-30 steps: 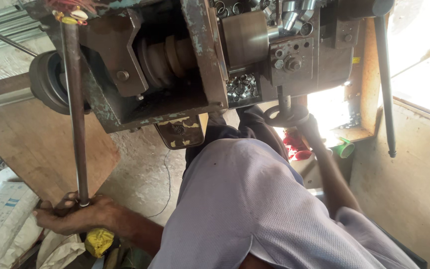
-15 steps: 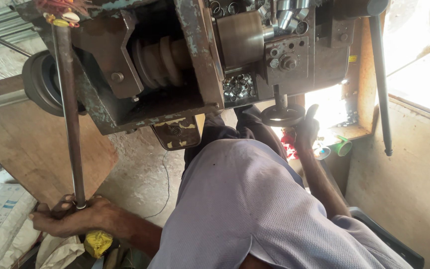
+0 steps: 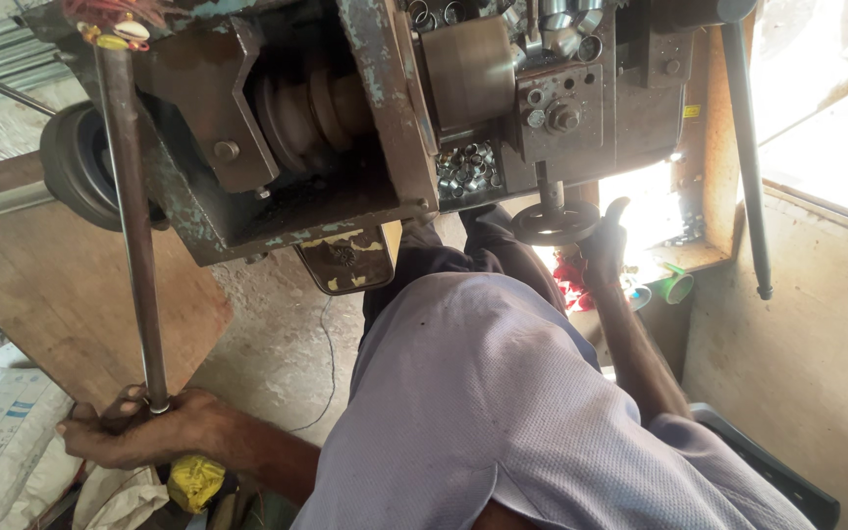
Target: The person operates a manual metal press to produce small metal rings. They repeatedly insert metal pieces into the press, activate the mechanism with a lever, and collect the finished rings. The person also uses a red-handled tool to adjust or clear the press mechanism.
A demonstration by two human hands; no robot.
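Steel rod (image 3: 134, 226) runs down from the old lathe (image 3: 365, 118); the left hand (image 3: 134, 432) closes its grip round the rod's lower end. The right hand (image 3: 606, 240) grips the small handwheel (image 3: 554, 222), apparently mid-feed; steady turning seems called for.

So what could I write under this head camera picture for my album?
A person's left hand grips the end of a long metal rod while the right hand rests on a small handwheel of an old machine.
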